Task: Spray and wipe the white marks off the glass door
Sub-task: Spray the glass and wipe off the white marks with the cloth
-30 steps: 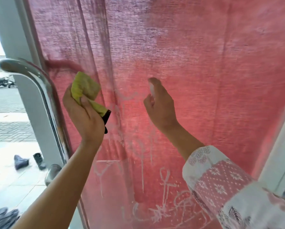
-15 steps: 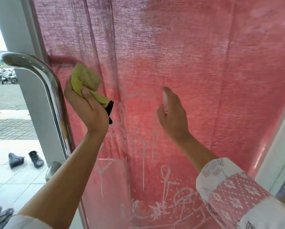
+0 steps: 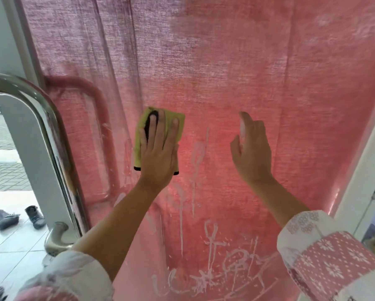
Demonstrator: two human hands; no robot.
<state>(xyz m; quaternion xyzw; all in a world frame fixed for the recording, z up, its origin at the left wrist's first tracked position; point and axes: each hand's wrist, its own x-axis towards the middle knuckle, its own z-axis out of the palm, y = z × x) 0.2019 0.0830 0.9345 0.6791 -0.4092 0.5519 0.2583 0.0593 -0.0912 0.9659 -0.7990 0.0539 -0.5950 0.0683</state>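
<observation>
The glass door [image 3: 236,72] fills the view, with a pink curtain behind it. White marks [image 3: 217,263] and drip streaks cover its lower middle. My left hand [image 3: 158,148] lies flat, fingers straight, pressing a yellow cloth [image 3: 138,135] with a black edge against the glass above the marks. To its right, my right hand [image 3: 252,148] is curled round a small spray bottle [image 3: 242,127]; only its pale top shows, under my forefinger and pointed at the glass.
A curved steel door handle [image 3: 52,135] runs down the left side, with a lever [image 3: 56,237] below it. Past the door's edge lies a tiled floor with a pair of dark shoes [image 3: 19,217]. A white door frame [image 3: 364,174] stands on the right.
My left hand moved right from beside the handle, opened and flattened the cloth on the glass. My right hand with the bottle shifted right and a little lower.
</observation>
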